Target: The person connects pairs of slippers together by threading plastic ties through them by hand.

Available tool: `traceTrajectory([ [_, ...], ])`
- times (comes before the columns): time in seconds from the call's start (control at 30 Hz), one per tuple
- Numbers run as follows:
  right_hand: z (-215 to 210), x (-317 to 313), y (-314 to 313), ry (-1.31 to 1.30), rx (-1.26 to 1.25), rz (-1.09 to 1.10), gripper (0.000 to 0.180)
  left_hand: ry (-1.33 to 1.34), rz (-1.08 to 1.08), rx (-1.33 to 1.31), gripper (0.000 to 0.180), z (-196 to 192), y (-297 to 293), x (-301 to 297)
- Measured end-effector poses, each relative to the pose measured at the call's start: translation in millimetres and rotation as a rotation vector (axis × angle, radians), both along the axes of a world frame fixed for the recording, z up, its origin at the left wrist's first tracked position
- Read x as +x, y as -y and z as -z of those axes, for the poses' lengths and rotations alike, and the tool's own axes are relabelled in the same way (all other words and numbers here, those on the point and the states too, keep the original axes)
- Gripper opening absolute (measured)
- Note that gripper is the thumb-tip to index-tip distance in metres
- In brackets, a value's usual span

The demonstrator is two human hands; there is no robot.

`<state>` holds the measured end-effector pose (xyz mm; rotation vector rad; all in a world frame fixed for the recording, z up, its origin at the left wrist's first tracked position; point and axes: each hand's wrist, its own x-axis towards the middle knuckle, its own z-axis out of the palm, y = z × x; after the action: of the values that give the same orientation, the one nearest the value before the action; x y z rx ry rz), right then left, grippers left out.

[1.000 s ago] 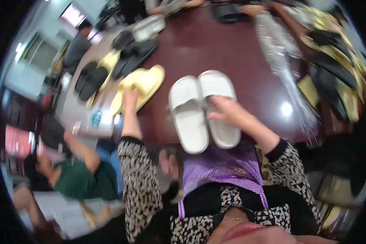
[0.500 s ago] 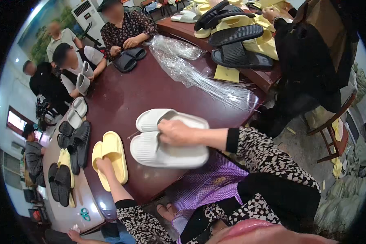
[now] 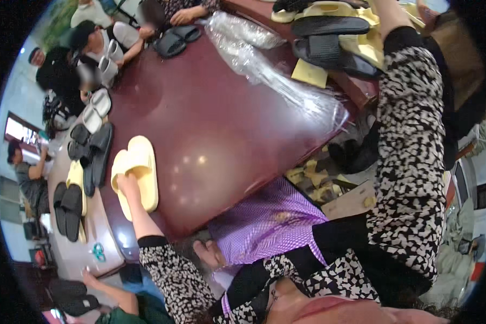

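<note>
Yellow slippers [image 3: 137,173]: one pair, foam, lying side by side as a matched set close to the near left edge of the table [image 3: 210,135], toes pointing away from the person. Probably kept paired and near the edge for easy reach.

Left hand [image 3: 127,182]: laid on the heel end of the yellow slippers, fingers curled over the strap of one; gripping or pressing down, which of the two cannot be told. The forearm runs back to a black-and-white patterned sleeve [image 3: 170,275].

Right hand: raised along the right side toward the far edge of the table; only the patterned sleeve shows, the hand itself is cut off at the top, so its state cannot be told.

Table: dark red, glossy, bare in the middle stretch beyond the slippers.

Dark slippers [image 3: 92,156]: grey and black pairs lined up just left of the yellow pair along the left edge, with further pairs on a lower grey surface beyond; seemingly sorted by colour.

White slippers [image 3: 96,103]: a pair at the far left edge, before seated people.

Clear plastic wrap [image 3: 275,70]: crumpled sheet running across the far right part of the table.

Black slippers [image 3: 329,32]: piled with yellow ones at the far right corner.

Purple cloth [image 3: 275,227]: on the person's lap below the near edge.
</note>
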<state>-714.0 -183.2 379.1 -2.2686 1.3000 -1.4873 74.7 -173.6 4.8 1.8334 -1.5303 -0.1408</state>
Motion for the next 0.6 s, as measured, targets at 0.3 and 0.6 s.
traceTrajectory([
  [0.3, 145.3, 134.2, 10.8, -0.605, -0.008, 0.362, 0.022, -0.026, -0.032, 0.187, 0.029, -48.7, -45.1, -46.1],
  [0.6, 283.3, 206.6, -17.7, -0.554, 0.577, 0.076, 0.023, -0.157, 0.063, 0.141, 0.027, -40.0, -60.1, -100.2],
])
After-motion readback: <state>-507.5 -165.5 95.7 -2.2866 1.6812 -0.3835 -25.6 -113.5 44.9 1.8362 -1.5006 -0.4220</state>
